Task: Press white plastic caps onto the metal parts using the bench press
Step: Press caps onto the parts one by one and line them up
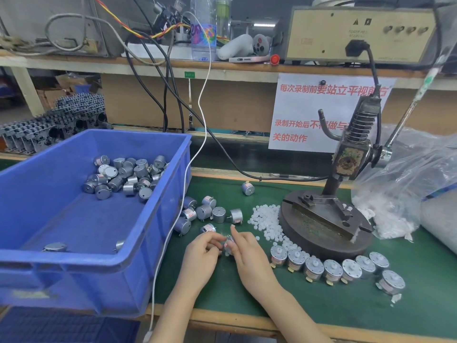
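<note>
grip: our left hand and right hand both pinch one small silver metal cylinder near the white plastic caps, probably seating a cap before the dark iron bench press.

Loose white caps — beside bench press

Metal part held between left hand and right hand: motion-blurred, mostly covered by fingers; cap seating could not be read. Blue bin cut by left edge, plastic bag by right edge. Bench press hid part of paper sign.
</note>
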